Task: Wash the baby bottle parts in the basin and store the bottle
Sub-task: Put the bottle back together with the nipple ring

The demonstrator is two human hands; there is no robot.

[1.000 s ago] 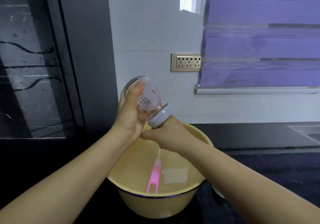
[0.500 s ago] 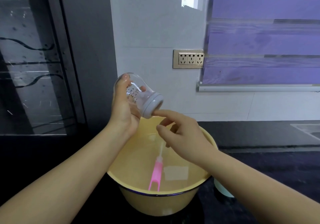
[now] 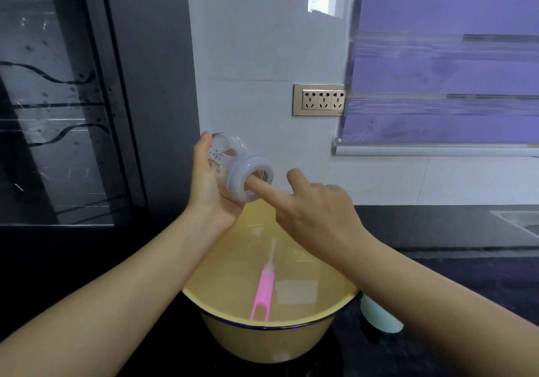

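Observation:
My left hand (image 3: 208,193) grips a clear glass baby bottle (image 3: 223,150) with printed measure marks, held tilted above the far rim of the yellow basin (image 3: 345,298). The bottle's grey collar ring (image 3: 243,169) faces right, towards me. My right hand (image 3: 320,210) points one straight finger into the ring's opening, and its thumb stands up beside the collar. In the water in the basin lies a pink-handled brush (image 3: 264,289) with a thin white tip.
A pale green container (image 3: 379,315) stands on the dark counter just right of the basin. A socket strip (image 3: 319,100) and a purple blind (image 3: 437,85) are on the white wall behind. A dark glass door (image 3: 58,114) fills the left; a sink edge (image 3: 522,219) shows far right.
My left hand turned the bottle so that its mouth faces right. My right hand let go of the collar, drew back, then pushed a finger into the opening.

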